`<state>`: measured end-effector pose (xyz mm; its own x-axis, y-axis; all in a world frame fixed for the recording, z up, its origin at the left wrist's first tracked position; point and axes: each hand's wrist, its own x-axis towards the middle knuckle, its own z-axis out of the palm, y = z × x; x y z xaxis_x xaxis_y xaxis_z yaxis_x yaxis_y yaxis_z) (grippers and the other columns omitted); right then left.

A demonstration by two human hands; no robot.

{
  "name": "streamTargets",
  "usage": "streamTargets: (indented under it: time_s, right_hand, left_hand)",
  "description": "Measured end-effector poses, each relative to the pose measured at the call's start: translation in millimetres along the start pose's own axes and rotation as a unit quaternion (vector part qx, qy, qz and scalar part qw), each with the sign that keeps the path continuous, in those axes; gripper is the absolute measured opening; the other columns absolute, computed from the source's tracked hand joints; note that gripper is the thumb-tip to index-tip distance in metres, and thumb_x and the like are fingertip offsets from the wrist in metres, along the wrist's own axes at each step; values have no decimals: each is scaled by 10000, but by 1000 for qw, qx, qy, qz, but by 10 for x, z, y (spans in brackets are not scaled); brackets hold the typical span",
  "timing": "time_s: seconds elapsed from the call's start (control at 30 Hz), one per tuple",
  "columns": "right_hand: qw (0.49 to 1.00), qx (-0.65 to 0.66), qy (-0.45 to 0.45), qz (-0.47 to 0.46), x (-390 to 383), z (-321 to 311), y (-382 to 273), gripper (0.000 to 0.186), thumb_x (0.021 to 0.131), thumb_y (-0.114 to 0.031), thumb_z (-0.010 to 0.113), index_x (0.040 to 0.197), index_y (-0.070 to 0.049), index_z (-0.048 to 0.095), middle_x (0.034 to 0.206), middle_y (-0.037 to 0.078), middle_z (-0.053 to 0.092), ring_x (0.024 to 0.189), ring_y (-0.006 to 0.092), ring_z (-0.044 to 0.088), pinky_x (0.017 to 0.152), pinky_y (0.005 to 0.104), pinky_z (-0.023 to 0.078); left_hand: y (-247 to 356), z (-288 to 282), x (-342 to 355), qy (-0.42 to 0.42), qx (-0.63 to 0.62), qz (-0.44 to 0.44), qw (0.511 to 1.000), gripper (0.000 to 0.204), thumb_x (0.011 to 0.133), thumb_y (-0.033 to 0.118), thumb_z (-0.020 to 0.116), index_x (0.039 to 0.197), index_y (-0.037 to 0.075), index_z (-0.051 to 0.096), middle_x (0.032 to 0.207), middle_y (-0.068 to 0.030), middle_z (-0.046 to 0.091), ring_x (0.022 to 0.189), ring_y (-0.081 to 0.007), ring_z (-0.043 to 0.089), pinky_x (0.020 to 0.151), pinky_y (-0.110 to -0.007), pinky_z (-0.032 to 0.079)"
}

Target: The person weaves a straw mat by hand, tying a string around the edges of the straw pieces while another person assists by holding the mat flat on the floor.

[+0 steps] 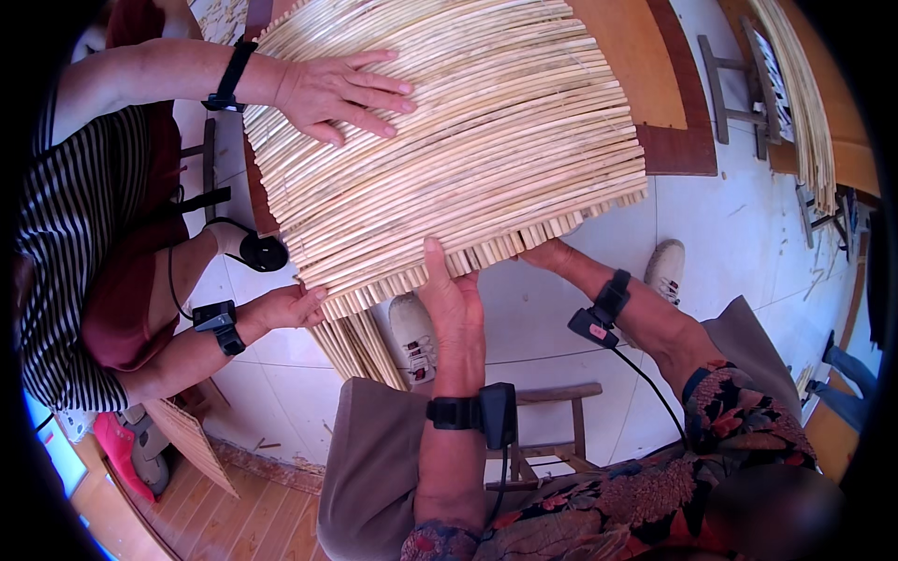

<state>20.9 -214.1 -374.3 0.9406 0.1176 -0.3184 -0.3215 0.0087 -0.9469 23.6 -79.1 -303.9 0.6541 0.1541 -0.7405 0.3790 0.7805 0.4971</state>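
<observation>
A large mat of pale thin sticks [449, 140], lying side by side in rows, slopes over the table and past its near edge. My left hand [453, 304] is closed on the mat's near edge, thumb on top and the other fingers mostly under it. To its right, my right hand [552, 255] reaches beneath the same edge; its fingers are hidden under the sticks. Across the mat's upper left lies a co-worker's spread hand [341, 93], palm down. The co-worker's other hand [295, 306] touches the near left corner.
The brown table [678, 112] shows beyond the mat's right side. A bundle of loose sticks [360, 346] stands below the near left corner. Behind my left forearm is a wooden stool [561, 397]. More long sticks [804, 112] lie at the far right, beside a wooden frame [725, 89].
</observation>
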Motion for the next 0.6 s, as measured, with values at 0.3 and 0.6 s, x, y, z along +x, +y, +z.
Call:
streamTargets:
  time_s: [0.3,0.6]
  right_hand:
    - [1000,7,6,15,48,30,-6,415,836,-215,607,1191,-42,479,1145,101,518,994,186,493,830,304,443]
    - [999,17,7,26,47,72,-19,414,835,-215,607,1189,-42,480,1145,106,519,995,191,495,829,306,444]
  left_hand:
    - [15,-4,8,-19,2,-16,1000,545,861,204,569,1323,113,294,1262,-83,423,1130,-229,459,888,-405,458]
    - [17,50,-32,-20,39,13,999,535,851,294,585,1274,55,362,1219,-99,478,1093,-213,495,888,-373,464]
